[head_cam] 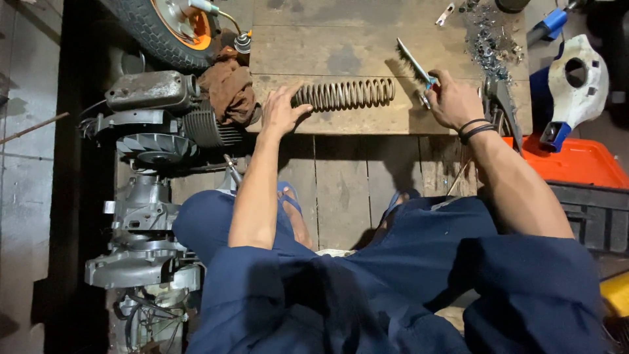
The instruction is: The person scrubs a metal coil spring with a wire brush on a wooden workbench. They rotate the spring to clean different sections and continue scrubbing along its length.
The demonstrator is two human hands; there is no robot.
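Note:
A long rusty coil spring (347, 94) lies across a raised wooden board (341, 46). My left hand (280, 111) rests on the spring's left end, fingers spread over it. My right hand (453, 100) grips the blue handle of a wire brush (413, 63), whose bristled head points up and left, just beyond the spring's right end. Dark bands circle my right wrist. I sit on the wooden floor in blue clothes and blue sandals.
A grey scooter engine (154, 164) with a tyre and orange rim (171, 26) lies at the left, a brown rag (229, 92) beside it. Loose metal bits (490, 39) lie at top right. A white and blue part (576, 82), an orange tray (583, 164) and a black crate (590, 213) stand at right.

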